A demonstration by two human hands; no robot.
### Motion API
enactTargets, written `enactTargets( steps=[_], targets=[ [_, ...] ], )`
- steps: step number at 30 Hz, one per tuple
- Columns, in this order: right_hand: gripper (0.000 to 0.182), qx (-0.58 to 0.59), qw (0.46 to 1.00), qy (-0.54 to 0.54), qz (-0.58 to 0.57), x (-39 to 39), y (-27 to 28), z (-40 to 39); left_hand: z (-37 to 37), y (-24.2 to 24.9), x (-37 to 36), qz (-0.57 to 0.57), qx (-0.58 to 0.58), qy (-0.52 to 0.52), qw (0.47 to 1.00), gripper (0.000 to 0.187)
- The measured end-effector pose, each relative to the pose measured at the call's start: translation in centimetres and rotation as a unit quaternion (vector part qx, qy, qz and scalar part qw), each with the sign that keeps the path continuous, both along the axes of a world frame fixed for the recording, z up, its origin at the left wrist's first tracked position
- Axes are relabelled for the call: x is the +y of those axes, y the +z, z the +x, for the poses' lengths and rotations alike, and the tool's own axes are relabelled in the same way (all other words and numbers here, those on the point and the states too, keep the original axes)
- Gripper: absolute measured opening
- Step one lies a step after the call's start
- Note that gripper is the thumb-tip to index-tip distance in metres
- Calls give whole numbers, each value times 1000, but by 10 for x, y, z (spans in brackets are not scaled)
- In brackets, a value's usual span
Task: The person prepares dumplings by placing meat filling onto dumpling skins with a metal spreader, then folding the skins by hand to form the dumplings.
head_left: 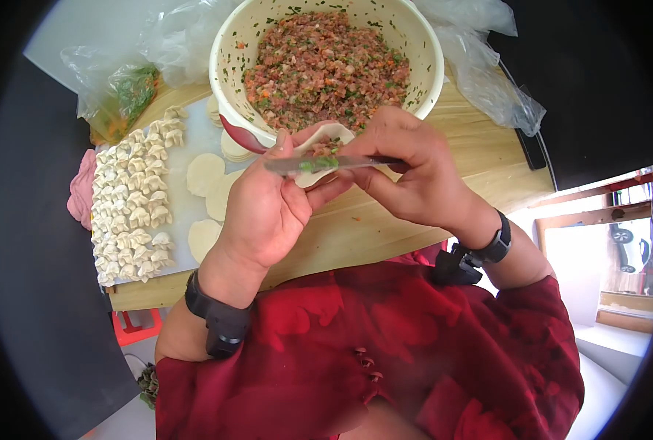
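**Dumpling wrapper cupped in the left hand, knife pressing in filling**

The dumpling wrapper (325,141) sits in front of the big bowl, held up above the wooden board, with a dab of green-flecked filling on it.

Largest on the table is the wooden board (385,227), running under everything. On it stands the cream bowl (227,55), heaped with minced meat filling (325,67) flecked with green and orange. To the left, rows of folded dumplings (132,205) cover a white sheet, with flat round wrappers (205,174) lying just beside them. Clear plastic bags (488,66) lie crumpled behind the bowl.

The left hand (264,209) is curled around the wrapper from below, fingers closed on its edge. The right hand (414,172) pinches the handle of a flat knife (319,163), whose blade lies across the wrapper. Both wrists wear black bands.
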State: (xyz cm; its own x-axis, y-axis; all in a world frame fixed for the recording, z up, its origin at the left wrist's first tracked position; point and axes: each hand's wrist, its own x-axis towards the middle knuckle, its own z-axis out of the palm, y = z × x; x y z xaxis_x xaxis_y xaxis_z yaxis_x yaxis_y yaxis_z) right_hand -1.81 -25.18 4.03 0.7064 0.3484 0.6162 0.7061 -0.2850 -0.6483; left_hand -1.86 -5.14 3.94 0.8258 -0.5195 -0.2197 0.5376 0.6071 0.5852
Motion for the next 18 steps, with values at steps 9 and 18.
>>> enactTargets(
  steps=[9, 18],
  targets=[
    [9, 136, 988, -62, 25, 10, 11, 2, -7, 1, -4, 137, -170, -1, 976, 39],
    [29, 234, 971, -48, 18, 5, 12, 4, -2, -3, 6, 151, -159, 41, 975, 27]
  ],
)
